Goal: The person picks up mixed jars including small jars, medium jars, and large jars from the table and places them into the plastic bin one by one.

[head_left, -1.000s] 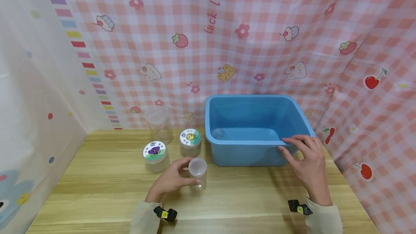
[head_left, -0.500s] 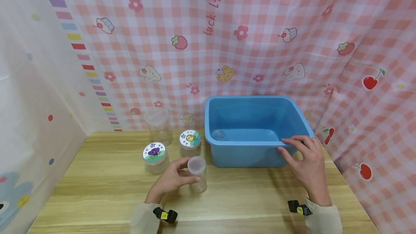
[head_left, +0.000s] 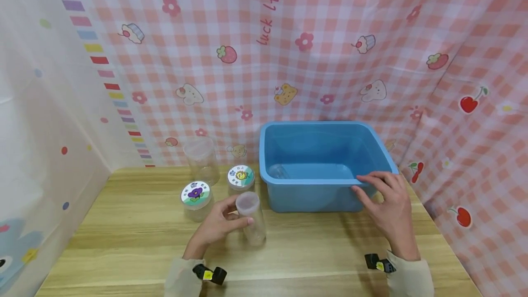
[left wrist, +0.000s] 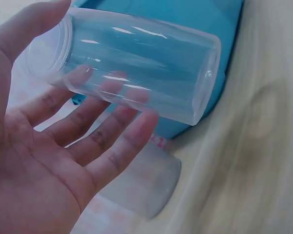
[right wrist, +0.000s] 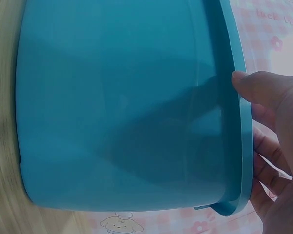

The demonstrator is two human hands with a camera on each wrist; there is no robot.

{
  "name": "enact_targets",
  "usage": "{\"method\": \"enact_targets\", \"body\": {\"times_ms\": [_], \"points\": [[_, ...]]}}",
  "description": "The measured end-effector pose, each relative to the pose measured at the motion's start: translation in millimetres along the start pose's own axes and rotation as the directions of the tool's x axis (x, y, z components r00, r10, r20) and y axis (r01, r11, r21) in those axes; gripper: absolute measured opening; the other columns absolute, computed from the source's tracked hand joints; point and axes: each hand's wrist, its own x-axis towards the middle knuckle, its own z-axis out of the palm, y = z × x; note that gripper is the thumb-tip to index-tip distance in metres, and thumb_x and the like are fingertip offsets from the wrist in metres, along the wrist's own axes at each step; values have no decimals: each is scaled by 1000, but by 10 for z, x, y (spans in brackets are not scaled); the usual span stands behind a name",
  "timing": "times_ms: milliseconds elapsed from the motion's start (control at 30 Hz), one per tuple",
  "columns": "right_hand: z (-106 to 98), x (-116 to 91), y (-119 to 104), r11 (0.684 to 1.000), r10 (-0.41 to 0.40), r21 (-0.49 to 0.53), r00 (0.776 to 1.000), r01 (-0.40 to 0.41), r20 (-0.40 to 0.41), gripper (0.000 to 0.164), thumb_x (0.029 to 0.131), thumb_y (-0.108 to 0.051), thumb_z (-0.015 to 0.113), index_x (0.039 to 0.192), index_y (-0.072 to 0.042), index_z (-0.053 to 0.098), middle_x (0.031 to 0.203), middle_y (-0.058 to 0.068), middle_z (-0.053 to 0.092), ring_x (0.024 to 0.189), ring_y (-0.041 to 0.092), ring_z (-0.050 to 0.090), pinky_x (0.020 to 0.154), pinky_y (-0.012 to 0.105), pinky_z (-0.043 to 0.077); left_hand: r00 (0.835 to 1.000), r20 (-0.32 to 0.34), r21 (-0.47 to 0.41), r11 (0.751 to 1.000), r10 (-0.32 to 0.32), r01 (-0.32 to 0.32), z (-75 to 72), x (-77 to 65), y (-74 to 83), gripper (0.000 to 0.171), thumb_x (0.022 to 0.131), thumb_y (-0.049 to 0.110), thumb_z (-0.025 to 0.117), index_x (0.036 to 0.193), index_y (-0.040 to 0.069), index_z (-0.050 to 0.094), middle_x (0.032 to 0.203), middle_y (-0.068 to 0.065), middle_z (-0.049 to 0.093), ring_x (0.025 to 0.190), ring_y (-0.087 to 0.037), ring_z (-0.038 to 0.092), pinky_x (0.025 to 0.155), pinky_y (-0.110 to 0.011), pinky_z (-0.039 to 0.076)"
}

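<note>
A clear plastic jar (head_left: 256,230) is held near its frosted-looking top between the thumb and fingers of my left hand (head_left: 215,224). It leans, with its base toward the right. In the left wrist view the jar (left wrist: 151,63) looks see-through, and nothing shows inside. My right hand (head_left: 389,207) grips the near right rim of a blue plastic basin (head_left: 313,197), thumb outside and fingers over the edge. Another clear jar (head_left: 279,172) lies on the basin floor at the left.
Left of the basin stand a tall clear jar (head_left: 203,164), a jar with a purple-flower lid (head_left: 197,200) and one with a yellow-flower lid (head_left: 241,177). All are on the wooden table (head_left: 123,246). A checked curtain (head_left: 231,77) hangs right behind.
My left hand has raised the jar a little and tilted it, its top toward the left. The right hand keeps its place on the basin rim.
</note>
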Motion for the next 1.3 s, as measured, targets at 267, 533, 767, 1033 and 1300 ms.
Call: {"method": "enact_targets", "body": {"times_ms": [267,533,767,1033,1300], "points": [[3,-8,-7,1000,7,4,1000,-7,-4,39,70,1,95,106,-2,80,105,16,69,100,33,55,86,40,39,999,-26,-62,997,47,-49,40,-9,138,60,95,5,75,149,-6,51,138,-29,60,112,-14,71,93,-30,62],[26,-3,-6,999,-12,33,1000,12,-4,38,73,-4,94,109,-5,81,106,14,70,100,33,55,87,40,39,997,-62,-101,994,44,-50,34,-28,263,56,98,5,71,148,-10,49,133,-40,59,108,-14,73,92,-29,63],[10,-18,9,999,-20,38,1000,21,-16,31,85,-23,89,110,-6,81,108,15,70,102,35,56,88,41,40,995,-78,-71,995,64,-70,56,58,368,50,102,8,69,146,-8,52,129,-38,63,105,-15,74,87,-30,64],[-2,2,-33,1000,24,13,1000,-24,1,41,70,1,94,108,-4,80,106,15,69,102,33,55,89,39,39,988,-83,-64,989,129,-135,78,189,544,47,102,6,68,144,-7,54,124,-36,65,101,-14,75,83,-32,65],[-9,-14,-12,999,32,32,999,-32,4,42,71,1,94,110,-5,81,108,14,70,105,33,55,90,39,40,987,-69,-19,989,146,-148,78,355,727,48,103,9,66,147,-4,53,126,-33,67,105,-10,73,83,-30,65]]}}
